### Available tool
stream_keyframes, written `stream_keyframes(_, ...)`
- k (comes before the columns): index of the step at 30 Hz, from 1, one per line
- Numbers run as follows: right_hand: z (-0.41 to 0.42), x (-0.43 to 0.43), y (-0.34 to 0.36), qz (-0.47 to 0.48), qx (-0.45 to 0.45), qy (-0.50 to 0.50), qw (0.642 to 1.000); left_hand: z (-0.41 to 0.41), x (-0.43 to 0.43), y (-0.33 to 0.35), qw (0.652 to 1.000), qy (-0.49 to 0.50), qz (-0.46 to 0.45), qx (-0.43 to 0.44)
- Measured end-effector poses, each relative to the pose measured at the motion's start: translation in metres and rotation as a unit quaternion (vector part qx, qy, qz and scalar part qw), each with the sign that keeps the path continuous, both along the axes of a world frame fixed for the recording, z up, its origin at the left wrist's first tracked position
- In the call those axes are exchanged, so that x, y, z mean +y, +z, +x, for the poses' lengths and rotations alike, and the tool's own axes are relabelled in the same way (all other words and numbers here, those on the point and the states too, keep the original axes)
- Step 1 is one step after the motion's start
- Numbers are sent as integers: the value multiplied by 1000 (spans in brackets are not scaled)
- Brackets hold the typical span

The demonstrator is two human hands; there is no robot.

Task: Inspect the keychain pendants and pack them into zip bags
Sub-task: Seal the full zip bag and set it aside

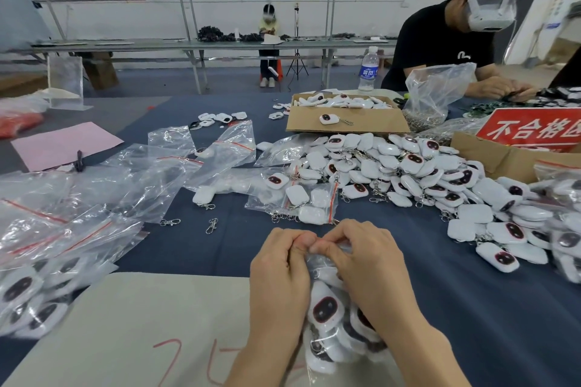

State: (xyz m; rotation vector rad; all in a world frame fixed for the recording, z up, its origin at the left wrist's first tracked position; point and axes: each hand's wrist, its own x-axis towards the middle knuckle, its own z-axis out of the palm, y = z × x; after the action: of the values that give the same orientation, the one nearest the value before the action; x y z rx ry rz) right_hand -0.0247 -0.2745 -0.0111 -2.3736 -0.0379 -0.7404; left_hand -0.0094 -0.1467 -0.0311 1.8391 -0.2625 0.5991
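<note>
Two hands meet over a blue table (456,308). The left hand (279,264) and right hand (361,261) both pinch the top edge of a clear zip bag (330,342), thumbs and fingertips curled tight on it. The bag lies beneath the hands, full of white pendants (325,309). A pile of loose pendants (408,166) lies beyond the right hand. Empty bags (110,185) lie left of the left hand.

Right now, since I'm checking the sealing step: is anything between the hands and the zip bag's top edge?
Nothing visible. The left hand and right hand both pinch the top of the zip bag, and the pendants sit lower inside it.
</note>
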Motion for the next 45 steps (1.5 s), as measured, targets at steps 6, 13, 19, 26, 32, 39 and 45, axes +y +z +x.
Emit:
stream_keyframes(6, 3, -6, 0, -46, 37, 26, 998, 0, 3, -1, 1000, 25, 13, -13)
stream_keyframes(13, 3, -12, -3, -31, 56, 24, 998, 3, 7, 2, 999, 42, -14, 7)
stream_keyframes(19, 0, -14, -5, -18, 47, -2, 999, 4, 10, 4, 998, 50, -28, 20)
stream_keyframes(26, -2, -16, -3, 24, 70, 16, 997, 6, 12, 4, 997, 56, -41, 33)
stream_keyframes(32, -5, -23, -7, 47, 86, -30, 995, 8, 14, 5, 995, 58, -58, 55)
stream_keyframes(39, -10, -30, -8, 92, 62, -97, 989, 13, 23, 5, 985, 40, -141, 92)
stream_keyframes(45, -3, -22, -11, 334, 95, 61, 936, 14, 25, 10, 974, -23, -196, 113)
